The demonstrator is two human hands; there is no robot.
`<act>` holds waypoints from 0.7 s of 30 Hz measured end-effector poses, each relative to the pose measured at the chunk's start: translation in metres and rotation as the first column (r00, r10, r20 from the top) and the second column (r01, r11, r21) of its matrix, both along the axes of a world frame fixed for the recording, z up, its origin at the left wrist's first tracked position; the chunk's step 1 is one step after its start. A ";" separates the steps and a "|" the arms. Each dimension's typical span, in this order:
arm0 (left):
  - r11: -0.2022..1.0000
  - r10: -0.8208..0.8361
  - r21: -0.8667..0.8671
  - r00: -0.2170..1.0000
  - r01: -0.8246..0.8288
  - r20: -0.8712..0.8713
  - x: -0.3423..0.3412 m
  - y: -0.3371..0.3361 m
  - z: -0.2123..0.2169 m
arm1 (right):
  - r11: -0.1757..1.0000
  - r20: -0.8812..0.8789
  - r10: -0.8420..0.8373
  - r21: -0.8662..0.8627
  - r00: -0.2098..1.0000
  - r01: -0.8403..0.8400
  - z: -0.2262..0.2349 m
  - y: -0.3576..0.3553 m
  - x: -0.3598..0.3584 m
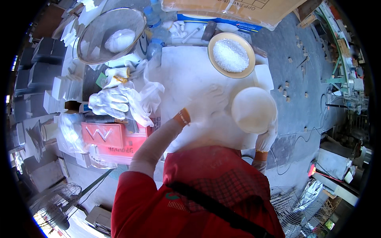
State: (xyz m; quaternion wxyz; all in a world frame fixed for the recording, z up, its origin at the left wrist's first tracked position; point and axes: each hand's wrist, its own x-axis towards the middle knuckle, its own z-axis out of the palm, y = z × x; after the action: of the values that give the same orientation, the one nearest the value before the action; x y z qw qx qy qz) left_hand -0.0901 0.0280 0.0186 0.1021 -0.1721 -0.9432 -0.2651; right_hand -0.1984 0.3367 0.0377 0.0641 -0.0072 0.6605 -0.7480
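Note:
A white sheet-covered work surface (186, 67) lies before me, dusted with white powder. My left hand (206, 101), in a white glove, is stretched out over its middle, blurred, with nothing visible in it. At its right edge, a round pale bowl (254, 110) appears whitish inside; whether that is powder or its own surface I cannot tell. My right hand (268, 137), gloved too, grips the near right rim of this bowl, its fingers partly hidden. Farther back sits a cream bowl (211, 49) filled with white granules (231, 55).
On the left are a large mesh sieve (85, 49) with a white lump inside, a white knit glove (109, 101), crumpled plastic and a red box (104, 135). A cardboard box (234, 10) stands at the back. Fans (59, 202) and a floor cable (291, 148) are nearby.

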 end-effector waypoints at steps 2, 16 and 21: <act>0.998 -0.044 0.054 0.994 0.039 0.100 0.017 0.002 0.007 | 0.999 0.012 0.000 -0.040 1.000 0.001 -0.008 0.002 0.001; 0.848 0.326 -0.419 0.943 -0.325 -0.072 0.009 0.003 -0.024 | 0.992 -0.014 0.047 0.121 0.999 -0.045 0.018 -0.018 -0.005; 0.899 0.348 -0.229 0.926 -0.373 -0.145 -0.003 0.013 -0.011 | 0.989 -0.058 0.028 0.144 0.998 -0.019 0.021 -0.013 -0.002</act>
State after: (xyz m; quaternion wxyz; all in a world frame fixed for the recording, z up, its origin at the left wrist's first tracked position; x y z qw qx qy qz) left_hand -0.0936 0.0406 0.0075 0.1737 -0.0190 -0.9784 -0.1102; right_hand -0.2002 0.3232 0.0586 0.0532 -0.0329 0.7141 -0.6972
